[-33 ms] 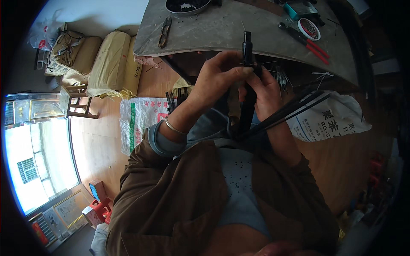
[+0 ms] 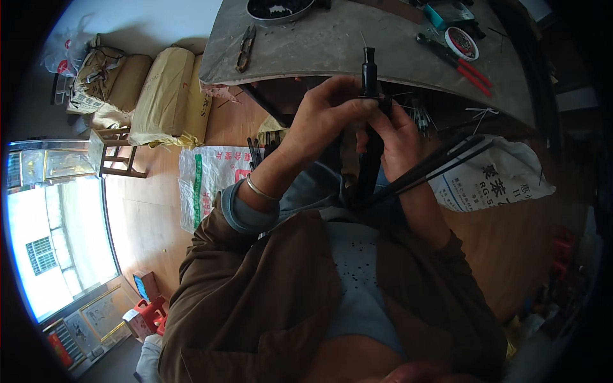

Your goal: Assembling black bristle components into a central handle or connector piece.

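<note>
Left hand wraps its fingers around a black rod-shaped tool, gripping it just under the narrowed tip. Right hand clasps the same tool from the 3 o'clock side, slightly lower. That tool stands nearly upright, its long axis running from 6 to 12 o'clock, tip pointing toward the grey worktable. Thin black rods fan out from below the hands toward 2 o'clock. On the table, red-handled pliers lie at 1 o'clock and a dark bowl at 11 o'clock.
</note>
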`<state>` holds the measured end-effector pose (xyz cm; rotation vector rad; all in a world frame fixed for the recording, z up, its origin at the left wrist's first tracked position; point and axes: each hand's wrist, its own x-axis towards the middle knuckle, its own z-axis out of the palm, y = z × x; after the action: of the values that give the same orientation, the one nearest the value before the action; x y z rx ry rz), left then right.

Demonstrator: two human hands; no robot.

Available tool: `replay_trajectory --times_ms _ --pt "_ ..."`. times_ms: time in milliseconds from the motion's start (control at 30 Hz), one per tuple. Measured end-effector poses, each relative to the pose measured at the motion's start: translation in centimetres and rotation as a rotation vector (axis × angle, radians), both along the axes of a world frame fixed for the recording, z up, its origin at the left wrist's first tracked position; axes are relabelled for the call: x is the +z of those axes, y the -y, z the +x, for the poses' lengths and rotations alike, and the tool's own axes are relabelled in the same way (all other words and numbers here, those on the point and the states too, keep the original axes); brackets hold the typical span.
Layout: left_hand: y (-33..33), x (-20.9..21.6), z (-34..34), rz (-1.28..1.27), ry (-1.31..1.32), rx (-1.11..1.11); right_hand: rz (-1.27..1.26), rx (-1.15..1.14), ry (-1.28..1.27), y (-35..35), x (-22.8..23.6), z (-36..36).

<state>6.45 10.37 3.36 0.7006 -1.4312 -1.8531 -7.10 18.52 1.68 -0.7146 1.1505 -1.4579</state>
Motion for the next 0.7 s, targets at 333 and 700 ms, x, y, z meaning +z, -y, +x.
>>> replay_trajectory --times_ms 333,700 --pt "-0.8 -0.2 -0.8 -0.133 0.030 0.018 -0.071 0.011 0.011 -0.2 -0.5 0.1" --pt "-1.5 -0.8 -1.1 -0.084 0.059 0.096 -0.018 0.140 0.156 -0.2 -0.8 -1.1"
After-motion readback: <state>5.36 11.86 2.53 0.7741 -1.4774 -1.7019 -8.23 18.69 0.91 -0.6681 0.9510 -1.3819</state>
